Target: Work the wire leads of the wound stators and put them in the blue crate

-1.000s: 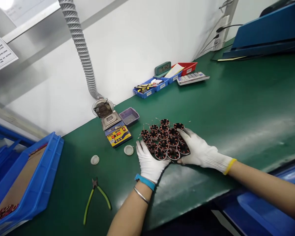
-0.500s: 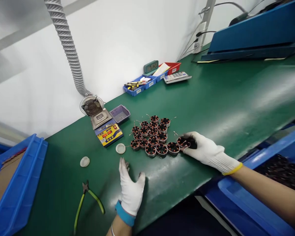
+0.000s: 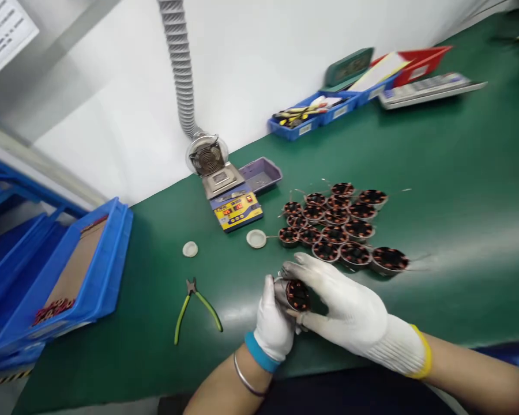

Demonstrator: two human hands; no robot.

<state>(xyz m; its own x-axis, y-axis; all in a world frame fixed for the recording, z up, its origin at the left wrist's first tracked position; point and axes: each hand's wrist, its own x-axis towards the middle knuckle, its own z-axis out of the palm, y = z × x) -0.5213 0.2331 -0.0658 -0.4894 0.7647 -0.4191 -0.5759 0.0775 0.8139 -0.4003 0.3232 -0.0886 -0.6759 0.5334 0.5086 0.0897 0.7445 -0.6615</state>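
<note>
Both gloved hands are at one small motor stator, a round metal shell with copper windings, raised near the front edge of the bench. Its open, wound face is turned toward the right. My left hand, in a white glove with a blue cuff, grips the shell from the left. My right hand, with a yellow-edged cuff, curves over it, fingertips at the top and thumb at the lower side. Behind the right hand stand several more motor stators in a close group, thin wire leads sticking out.
Green-handled cutters lie open on the green bench. Two small white dishes sit near a yellow-and-blue solder pot unit under a fume hose. A purple tray and blue bins stand farther left; a calculator lies at the back.
My right hand has brought a motor stator from the group's right end toward the front. My left hand, empty before, now holds it too. The view has swung left.
</note>
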